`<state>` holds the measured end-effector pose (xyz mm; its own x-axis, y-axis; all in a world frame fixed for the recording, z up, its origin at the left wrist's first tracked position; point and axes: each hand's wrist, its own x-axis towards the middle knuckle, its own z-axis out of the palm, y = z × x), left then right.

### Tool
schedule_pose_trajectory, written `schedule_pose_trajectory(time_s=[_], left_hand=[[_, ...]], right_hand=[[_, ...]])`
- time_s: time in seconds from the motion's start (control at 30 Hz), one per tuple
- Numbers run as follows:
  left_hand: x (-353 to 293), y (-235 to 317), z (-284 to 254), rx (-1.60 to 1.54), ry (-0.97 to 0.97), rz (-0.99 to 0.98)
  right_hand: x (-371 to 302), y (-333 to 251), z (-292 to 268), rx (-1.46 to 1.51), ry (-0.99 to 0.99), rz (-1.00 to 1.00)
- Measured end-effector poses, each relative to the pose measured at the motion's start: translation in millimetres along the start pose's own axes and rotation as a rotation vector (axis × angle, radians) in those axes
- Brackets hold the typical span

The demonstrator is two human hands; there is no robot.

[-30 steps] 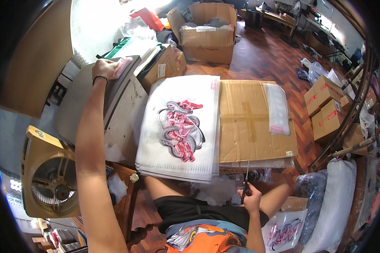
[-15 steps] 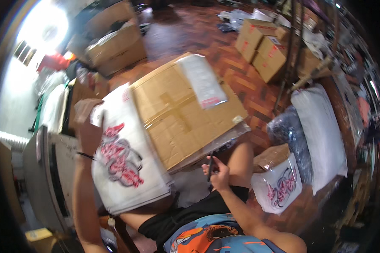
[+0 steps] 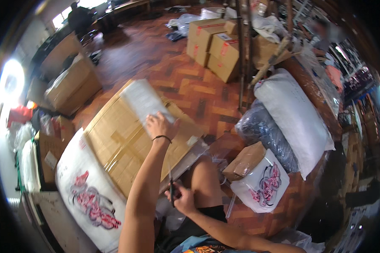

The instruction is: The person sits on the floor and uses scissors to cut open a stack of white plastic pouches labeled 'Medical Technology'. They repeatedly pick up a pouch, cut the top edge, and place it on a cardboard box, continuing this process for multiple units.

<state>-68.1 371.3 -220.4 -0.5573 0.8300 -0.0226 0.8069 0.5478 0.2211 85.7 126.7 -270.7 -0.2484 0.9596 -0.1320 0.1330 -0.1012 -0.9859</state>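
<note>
Packet pile [image 3: 139, 97] atop cardbd [image 3: 112, 130], w/ bag stack [image 3: 86, 185] to L, sack [image 3: 293, 118] to R, cartons [image 3: 217, 48] behind on flr [image 3: 156, 55].

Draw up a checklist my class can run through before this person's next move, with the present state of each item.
1. Left hand on the clear plastic sleeves: ok, fingers spread over their near end.
2. Black-handled tool held in the right hand: ok.
3. Tool's blade apart from the left hand: ok.
4. Both hands free: not ok, the right is occupied.
5. Cardboard under the sleeves: ok.
6. Number of sleeves: cannot tell, individual layers don't show.
</note>
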Motion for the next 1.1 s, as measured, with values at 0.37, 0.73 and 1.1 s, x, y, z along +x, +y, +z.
schedule_pose_trajectory(time_s=[0.37, 0.73, 1.1], left_hand=[[15, 23, 3, 0.276, -0.086, 0.031], [29, -50, 9, -0.238, 0.026, 0.153], [52, -170, -52, -0.615, 0.185, 0.449]], right_hand=[[-2, -25, -10, 0.023, -0.122, 0.009], [-1, -30, -18, 0.026, -0.177, 0.115], [-5, -10, -15, 0.005, -0.088, -0.063]])
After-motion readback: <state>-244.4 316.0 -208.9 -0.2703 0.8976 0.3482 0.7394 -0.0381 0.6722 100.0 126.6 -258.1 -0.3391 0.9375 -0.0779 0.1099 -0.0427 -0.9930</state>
